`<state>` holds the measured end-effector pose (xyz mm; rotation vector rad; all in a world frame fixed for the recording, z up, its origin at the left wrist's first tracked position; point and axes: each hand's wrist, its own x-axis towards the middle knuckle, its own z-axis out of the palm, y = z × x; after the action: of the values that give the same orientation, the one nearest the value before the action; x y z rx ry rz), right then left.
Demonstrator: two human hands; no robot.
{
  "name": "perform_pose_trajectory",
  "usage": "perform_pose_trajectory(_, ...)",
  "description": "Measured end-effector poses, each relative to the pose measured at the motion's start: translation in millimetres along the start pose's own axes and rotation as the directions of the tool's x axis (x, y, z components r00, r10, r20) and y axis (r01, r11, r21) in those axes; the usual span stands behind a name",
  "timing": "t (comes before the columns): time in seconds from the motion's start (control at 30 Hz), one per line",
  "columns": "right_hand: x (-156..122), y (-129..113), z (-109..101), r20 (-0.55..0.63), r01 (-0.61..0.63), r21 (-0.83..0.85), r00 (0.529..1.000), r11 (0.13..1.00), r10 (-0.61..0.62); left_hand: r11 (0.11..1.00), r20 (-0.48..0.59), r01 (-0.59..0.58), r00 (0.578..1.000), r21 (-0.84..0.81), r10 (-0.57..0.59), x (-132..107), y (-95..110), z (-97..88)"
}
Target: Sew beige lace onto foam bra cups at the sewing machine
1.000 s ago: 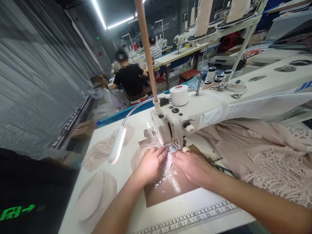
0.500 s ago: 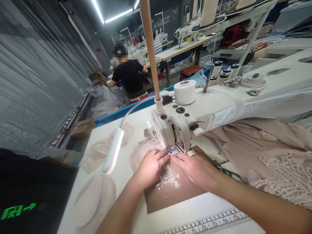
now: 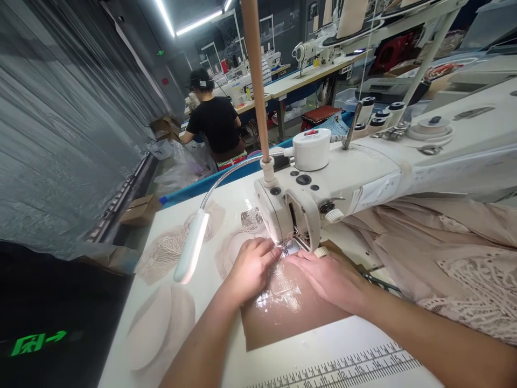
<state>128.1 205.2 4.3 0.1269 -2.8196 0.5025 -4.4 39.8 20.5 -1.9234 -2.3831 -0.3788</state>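
My left hand (image 3: 251,269) rests palm down on a brown sheet (image 3: 278,328) topped with glossy clear film (image 3: 288,296). Its fingertips reach the lit needle area of a white sewing machine (image 3: 278,215). From the other side my right hand (image 3: 329,277) presses the same sheet, fingers stretched flat towards the presser foot, just below a cream knob (image 3: 321,252). Both hands are open and lie flat, gripping nothing. Beyond my left hand, a pale lace-edged cup piece (image 3: 234,245) is partly covered. The needle tip is hidden by the machine head and my fingers.
A lamp (image 3: 191,248) on a bendy neck hangs left of my left hand. Pale cup pieces (image 3: 149,334) and lace (image 3: 165,250) lie left. Beige lace fabric (image 3: 404,231) is heaped right. A printed ruler scale (image 3: 343,372) runs along the front. A person (image 3: 216,124) sits beyond.
The whole view has shifted slightly. My hands are a little farther apart, showing more of the shiny film between them. Both still lie on the brown sheet at the machine.
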Motion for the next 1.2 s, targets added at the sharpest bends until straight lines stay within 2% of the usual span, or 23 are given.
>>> perform_pose_trajectory(0.17, -3, 2, 2, -0.017, -0.017, 0.049, 1.0, 0.999, 0.017, 0.982, 0.006, 0.15, 0.988, 0.112, -0.152, -8, 4, -9.2)
perform_pose_trajectory(0.3, -3, 3, 2, -0.019, -0.037, 0.064, 0.999, 0.997, 0.038, 0.975, 0.064, 0.219, 0.973, 0.021, -0.22, -12, 13, -16.9)
perform_pose_trajectory(0.43, -2, 2, 0, 0.034, -0.072, 0.027, 0.997, 0.997, 0.071, 0.972, 0.087, 0.212, 0.975, -0.103, -0.204, -11, 21, -15.0)
perform_pose_trajectory(0.57, -2, 2, 2, 0.014, -0.079, -0.014, 0.997, 0.997, 0.079, 0.972, 0.056, 0.172, 0.985, -0.159, -0.165, -9, 25, -7.2)
perform_pose_trajectory(0.7, -4, 5, 5, -0.025, -0.077, -0.023, 0.997, 0.997, 0.076, 0.993, -0.005, 0.066, 0.998, -0.096, -0.067, -7, 30, -2.2)
perform_pose_trajectory(0.77, -5, 5, 5, -0.036, -0.076, -0.018, 0.996, 0.997, 0.076, 0.998, 0.002, 0.046, 0.999, -0.043, -0.046, -7, 33, -1.5)
perform_pose_trajectory(0.9, -4, 4, 3, -0.04, -0.048, 0.011, 0.998, 0.999, 0.048, 0.998, 0.044, 0.064, 0.997, 0.024, -0.065, -9, 39, -2.1)
perform_pose_trajectory(1.03, -4, 1, 0, 0.019, 0.001, 0.039, 1.0, 0.999, -0.002, 0.997, 0.066, 0.066, 0.995, 0.041, -0.068, -11, 41, -3.2)
perform_pose_trajectory(1.2, -3, -1, 1, 0.049, -0.015, -0.049, 0.999, 0.999, 0.018, 0.996, 0.094, 0.073, 0.993, 0.052, -0.077, -12, 40, -2.2)
